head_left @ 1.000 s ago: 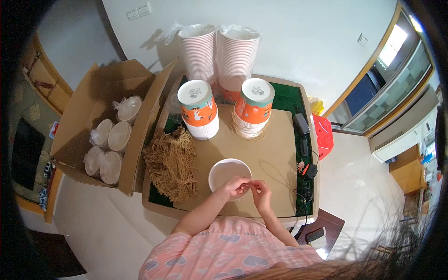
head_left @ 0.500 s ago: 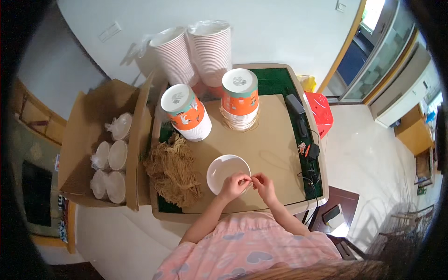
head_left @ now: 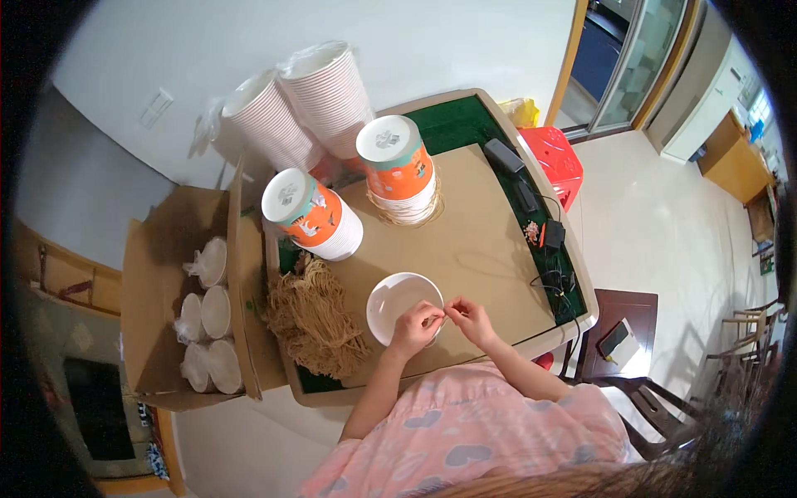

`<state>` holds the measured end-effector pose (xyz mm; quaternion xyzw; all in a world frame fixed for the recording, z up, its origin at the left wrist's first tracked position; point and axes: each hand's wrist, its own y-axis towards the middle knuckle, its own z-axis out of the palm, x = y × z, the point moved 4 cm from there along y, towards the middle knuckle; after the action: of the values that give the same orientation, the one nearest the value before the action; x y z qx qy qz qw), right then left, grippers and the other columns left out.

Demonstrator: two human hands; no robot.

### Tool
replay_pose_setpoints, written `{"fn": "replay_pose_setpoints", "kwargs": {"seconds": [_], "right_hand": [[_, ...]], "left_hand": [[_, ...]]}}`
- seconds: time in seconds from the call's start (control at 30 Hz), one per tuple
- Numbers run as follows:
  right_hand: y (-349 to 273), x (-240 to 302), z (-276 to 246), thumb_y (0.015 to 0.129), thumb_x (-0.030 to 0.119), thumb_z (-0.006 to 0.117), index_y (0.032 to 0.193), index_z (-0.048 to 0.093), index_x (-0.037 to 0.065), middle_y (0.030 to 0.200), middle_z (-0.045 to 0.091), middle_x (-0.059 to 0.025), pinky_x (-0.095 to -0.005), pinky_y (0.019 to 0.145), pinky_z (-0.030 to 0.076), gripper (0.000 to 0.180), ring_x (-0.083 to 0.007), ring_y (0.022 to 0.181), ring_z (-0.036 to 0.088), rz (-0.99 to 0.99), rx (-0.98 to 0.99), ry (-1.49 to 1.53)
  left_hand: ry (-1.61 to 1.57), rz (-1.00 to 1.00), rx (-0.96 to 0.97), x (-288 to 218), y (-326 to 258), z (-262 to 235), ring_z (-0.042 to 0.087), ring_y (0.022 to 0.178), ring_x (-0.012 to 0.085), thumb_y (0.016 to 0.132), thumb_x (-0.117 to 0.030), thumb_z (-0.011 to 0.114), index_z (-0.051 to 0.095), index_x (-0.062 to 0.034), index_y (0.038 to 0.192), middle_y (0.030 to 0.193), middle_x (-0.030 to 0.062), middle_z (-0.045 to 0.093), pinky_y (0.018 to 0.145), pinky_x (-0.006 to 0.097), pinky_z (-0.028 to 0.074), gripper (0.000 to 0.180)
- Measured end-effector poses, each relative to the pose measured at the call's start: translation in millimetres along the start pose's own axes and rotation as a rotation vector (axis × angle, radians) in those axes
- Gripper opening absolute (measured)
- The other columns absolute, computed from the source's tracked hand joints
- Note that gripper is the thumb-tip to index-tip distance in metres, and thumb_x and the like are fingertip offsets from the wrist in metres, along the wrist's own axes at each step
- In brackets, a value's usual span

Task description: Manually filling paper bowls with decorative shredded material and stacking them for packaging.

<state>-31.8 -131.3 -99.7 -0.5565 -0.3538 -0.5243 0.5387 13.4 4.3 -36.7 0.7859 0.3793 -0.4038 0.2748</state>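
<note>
Over the near right rim of a white paper bowl (head_left: 388,300), my left hand (head_left: 414,328) and my right hand (head_left: 471,321) meet almost fingertip to fingertip. Both are closed in a pinch; whatever thin thing lies between the fingers is too small to make out. The bowl stands upright on a brown cardboard sheet (head_left: 473,241). To its left lies a loose bundle of brown twine (head_left: 317,322). Behind stand two upside-down stacks of printed paper tubs, the left stack (head_left: 314,217) leaning and the right stack (head_left: 400,173) with twine strands around its lower part.
Tall wrapped stacks of white tubs (head_left: 328,100) lean near the wall. An open carton (head_left: 158,274) with several bagged tubs adjoins the table's left side. Black adapters and cables (head_left: 550,236) line the right edge. Beyond it are a red plastic stool (head_left: 554,162) and a dark chair (head_left: 656,407).
The whole view has turned and shifted, so table and carton appear tilted. My hands remain pinched by the bowl's rim, with a slightly wider gap between the fingertips.
</note>
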Motion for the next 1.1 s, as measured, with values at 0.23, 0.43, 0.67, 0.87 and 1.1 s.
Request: {"fn": "replay_pose_setpoints", "kwargs": {"seconds": [0.23, 0.43, 0.67, 0.87, 1.1], "right_hand": [[-1, 1, -2, 0.087, 0.011, 0.056, 0.091, 0.060, 0.001, 0.077, 0.058, 0.0007, -0.0196, 0.061, 0.042, 0.012, -0.0057, 0.068, 0.050, -0.007, 0.127, 0.030], [-4, -2, -6, 0.085, 0.009, 0.058, 0.094, 0.063, 0.001, 0.080, 0.060, -0.0001, -0.0199, 0.063, 0.044, 0.013, -0.0063, 0.070, 0.053, -0.007, 0.157, -0.011], [-7, 9, -2, 0.082, 0.007, 0.062, 0.091, 0.066, 0.002, 0.083, 0.061, -0.0047, -0.0240, 0.066, 0.047, 0.012, -0.0107, 0.072, 0.057, -0.065, 0.122, -0.100], [-9, 17, 2, 0.082, 0.007, 0.062, 0.092, 0.066, 0.002, 0.084, 0.061, -0.0064, -0.0255, 0.067, 0.048, 0.013, -0.0127, 0.075, 0.059, -0.080, 0.081, -0.156], [-12, 18, -3, 0.082, 0.007, 0.061, 0.099, 0.063, 0.002, 0.086, 0.064, -0.0085, -0.0262, 0.068, 0.050, 0.017, -0.0144, 0.077, 0.062, -0.116, 0.047, -0.119]], "left_hand": [[-0.069, -0.002, -0.012, 13, -4, 10, 0.056, 0.061, 0.0116, 0.074, -0.004, 0.065, 0.062, -0.0025, 0.080, 0.075, 0.0053, 0.060, 0.054, 0.024, 0.044, 0.007], [-0.168, -0.145, -0.046, 26, -8, 14, 0.057, 0.067, 0.0079, 0.077, -0.005, 0.064, 0.063, -0.0015, 0.084, 0.075, 0.0051, 0.064, 0.059, 0.022, 0.045, 0.008], [-0.431, -0.298, -0.044, 46, -15, 19, 0.058, 0.073, 0.0088, 0.079, -0.004, 0.062, 0.063, 0.0025, 0.086, 0.081, 0.0048, 0.064, 0.067, 0.022, 0.047, 0.009], [-0.448, -0.336, -0.038, 51, -17, 22, 0.059, 0.074, 0.0090, 0.079, -0.003, 0.061, 0.063, 0.0027, 0.087, 0.081, 0.0047, 0.064, 0.068, 0.022, 0.047, 0.009], [-0.511, -0.382, -0.041, 47, -17, 23, 0.058, 0.075, 0.0088, 0.080, -0.003, 0.060, 0.062, 0.0026, 0.088, 0.082, 0.0047, 0.064, 0.068, 0.021, 0.047, 0.009]]}}
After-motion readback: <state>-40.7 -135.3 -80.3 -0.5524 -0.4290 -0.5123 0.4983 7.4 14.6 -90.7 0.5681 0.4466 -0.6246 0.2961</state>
